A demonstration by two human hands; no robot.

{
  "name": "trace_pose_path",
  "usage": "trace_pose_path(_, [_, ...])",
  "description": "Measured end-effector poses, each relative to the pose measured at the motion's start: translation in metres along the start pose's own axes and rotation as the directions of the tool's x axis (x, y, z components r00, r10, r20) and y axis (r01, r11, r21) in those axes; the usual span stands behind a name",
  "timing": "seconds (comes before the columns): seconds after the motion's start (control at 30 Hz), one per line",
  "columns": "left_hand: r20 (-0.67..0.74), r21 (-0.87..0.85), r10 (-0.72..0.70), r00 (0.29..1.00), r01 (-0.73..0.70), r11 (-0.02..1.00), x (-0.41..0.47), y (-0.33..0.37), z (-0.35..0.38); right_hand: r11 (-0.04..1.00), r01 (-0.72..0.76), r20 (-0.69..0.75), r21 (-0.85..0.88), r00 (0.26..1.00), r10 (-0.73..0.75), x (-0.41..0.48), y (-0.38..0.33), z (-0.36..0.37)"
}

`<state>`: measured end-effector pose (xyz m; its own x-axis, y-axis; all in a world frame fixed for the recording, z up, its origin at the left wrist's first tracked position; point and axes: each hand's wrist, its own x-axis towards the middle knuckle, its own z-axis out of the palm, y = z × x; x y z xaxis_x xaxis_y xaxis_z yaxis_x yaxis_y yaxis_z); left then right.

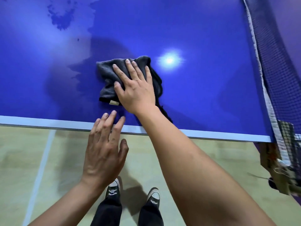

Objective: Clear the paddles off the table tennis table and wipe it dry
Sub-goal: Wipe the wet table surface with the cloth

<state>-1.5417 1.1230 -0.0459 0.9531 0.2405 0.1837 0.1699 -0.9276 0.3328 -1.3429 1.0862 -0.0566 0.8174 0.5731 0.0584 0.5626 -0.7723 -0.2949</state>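
Observation:
A blue table tennis table (203,87) fills the upper view, its white edge line running along the near side. A dark grey cloth (105,74) lies crumpled on it near the middle. My right hand (135,88) lies flat on the cloth with straight fingers, pressing it onto the surface. My left hand (104,147) hovers at the table's near edge, fingers straight, fingertips over the white line, holding nothing. Wet patches (61,22) darken the table at the upper left, and a damp film spreads left of the cloth. No paddles are in view.
The net (276,75) with its white tape runs down the right side to a clamp post (280,173) at the table's corner. Below the table is a pale green floor with a white line (40,168). My feet in dark sneakers (114,190) stand close to the edge.

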Motion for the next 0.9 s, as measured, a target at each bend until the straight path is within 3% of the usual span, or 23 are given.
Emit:
trace_pose_path(0.17, [0.002, 0.017, 0.037, 0.999, -0.037, 0.999, 0.003, 0.063, 0.027, 0.985, -0.165, -0.054, -0.044, 0.985, 0.163, -0.045, 0.131, -0.042])
trace_pose_path(0.47, [0.031, 0.067, -0.007, 0.999, 0.005, 0.998, -0.003, 0.088, 0.05, 0.879, -0.474, -0.141, -0.056, 0.875, 0.463, -0.147, 0.307, -0.104])
trace_pose_path(0.67, [0.097, 0.017, -0.004, 0.995, 0.002, 1.0, -0.002, 0.083, 0.042, 0.846, -0.531, -0.154, -0.05, 0.841, 0.519, -0.157, 0.303, -0.106])
trace_pose_path(0.77, [0.109, 0.015, 0.001, 0.994, -0.003, 1.0, -0.006, 0.07, 0.033, 0.848, -0.528, -0.154, -0.059, 0.844, 0.514, -0.159, 0.268, -0.094])
trace_pose_path(0.9, [0.066, 0.054, -0.096, 0.993, 0.092, 0.994, -0.014, 0.025, 0.013, 0.895, -0.44, -0.174, -0.075, 0.889, 0.423, -0.149, 0.19, -0.065])
